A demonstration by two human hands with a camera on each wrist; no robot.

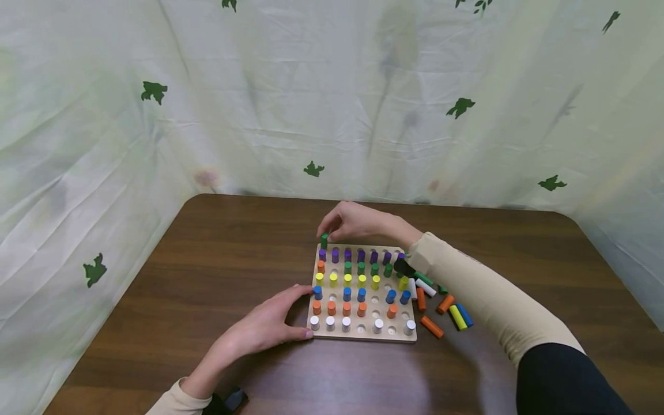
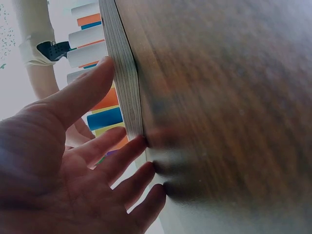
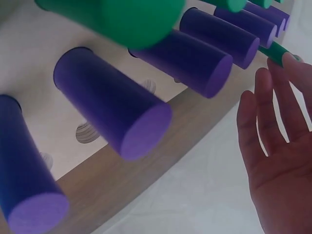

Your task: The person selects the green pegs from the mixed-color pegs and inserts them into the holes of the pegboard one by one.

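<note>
A light wooden pegboard (image 1: 363,333) lies on the table, with rows of white, orange, blue, yellow, green and purple pegs standing in its holes. At its far left corner my right hand (image 1: 358,222) pinches a green peg (image 1: 324,241) between thumb and fingertips; the peg stands upright at the far row. In the right wrist view the same green peg (image 3: 275,52) shows beyond the purple pegs (image 3: 112,102). My left hand (image 1: 259,323) rests along the board's left edge, its fingers extended and its thumb at the near corner. The left wrist view shows the fingertips touching the tabletop beside the board's side (image 2: 124,73).
Loose pegs lie right of the board, among them orange (image 1: 432,327), yellow (image 1: 458,317), blue (image 1: 465,315), white (image 1: 425,287) and green ones, partly under my right forearm. The brown table (image 1: 233,230) meets a pale curtain (image 1: 311,104) with green leaf shapes behind it.
</note>
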